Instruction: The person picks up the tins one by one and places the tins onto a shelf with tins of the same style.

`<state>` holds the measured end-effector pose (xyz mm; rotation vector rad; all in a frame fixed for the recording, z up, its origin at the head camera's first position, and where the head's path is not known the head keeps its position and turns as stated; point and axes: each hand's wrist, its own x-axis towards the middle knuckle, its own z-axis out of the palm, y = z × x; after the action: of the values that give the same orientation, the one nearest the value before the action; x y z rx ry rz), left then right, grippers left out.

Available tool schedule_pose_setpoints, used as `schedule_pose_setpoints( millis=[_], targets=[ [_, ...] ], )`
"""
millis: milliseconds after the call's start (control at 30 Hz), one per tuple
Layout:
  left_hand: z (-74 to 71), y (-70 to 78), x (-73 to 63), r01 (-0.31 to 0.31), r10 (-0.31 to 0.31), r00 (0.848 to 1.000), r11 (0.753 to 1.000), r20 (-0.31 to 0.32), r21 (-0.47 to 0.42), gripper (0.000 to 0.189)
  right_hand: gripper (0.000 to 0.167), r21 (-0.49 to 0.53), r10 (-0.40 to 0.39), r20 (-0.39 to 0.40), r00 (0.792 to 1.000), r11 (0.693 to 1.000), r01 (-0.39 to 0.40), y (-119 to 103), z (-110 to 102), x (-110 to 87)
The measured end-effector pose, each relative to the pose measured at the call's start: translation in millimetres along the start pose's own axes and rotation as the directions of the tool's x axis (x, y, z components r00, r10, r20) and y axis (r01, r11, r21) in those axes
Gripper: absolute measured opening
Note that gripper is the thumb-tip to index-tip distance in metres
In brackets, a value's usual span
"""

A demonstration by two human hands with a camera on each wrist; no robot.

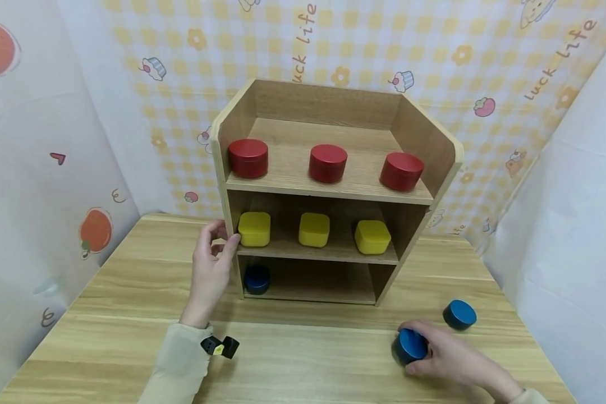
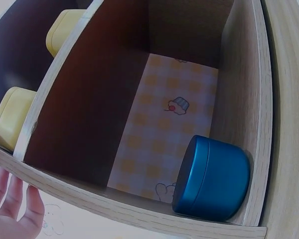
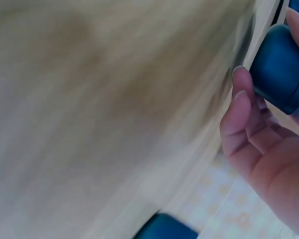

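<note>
My right hand (image 1: 446, 353) grips a round blue tin (image 1: 411, 345) at the table's front right, thumb on one side and fingers on the other. The right wrist view shows the gripped tin (image 3: 280, 69) at its right edge. A second blue tin (image 1: 460, 315) stands on the table just beyond that hand. My left hand (image 1: 214, 258) holds the left side panel of a wooden shelf (image 1: 308, 193), thumb at the front edge and fingers along the outside. On the bottom tier, at the left end, sits another blue tin (image 2: 214, 179).
Three red round tins, one in the middle (image 1: 328, 164), line the top tier. Three yellow square tins, one in the middle (image 1: 314, 230), line the middle tier. The shelf stands on a wooden table (image 1: 303, 359), with patterned cloth (image 1: 182, 112) behind and at the sides.
</note>
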<state>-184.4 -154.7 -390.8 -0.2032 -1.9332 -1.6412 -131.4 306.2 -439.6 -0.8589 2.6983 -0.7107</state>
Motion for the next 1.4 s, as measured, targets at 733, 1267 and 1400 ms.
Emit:
schedule_pose_setpoints(
  millis=[733, 1267, 1400],
  targets=[
    [-0.1, -0.4, 0.3, 0.006, -0.006, 1.0, 1.0, -0.002, 0.011, 0.033, 0.067, -0.016, -0.136, -0.049, 0.989, 0.991, 0.135, -58.3, 24.8, 96.2],
    [0.0, 0.5, -0.4, -0.001, 0.001, 1.0, 1.0, -0.001, 0.0, 0.032, 0.064, 0.068, -0.083, -0.129, 0.988, 0.993, 0.092, -85.6, 25.6, 145.7],
    [0.4, 2.0, -0.2, -0.001, 0.001, 1.0, 1.0, -0.004, 0.001, 0.032, 0.064, 0.113, -0.062, -0.145, 0.987, 0.99, 0.079, -90.0, 25.8, 154.7]
  ],
)
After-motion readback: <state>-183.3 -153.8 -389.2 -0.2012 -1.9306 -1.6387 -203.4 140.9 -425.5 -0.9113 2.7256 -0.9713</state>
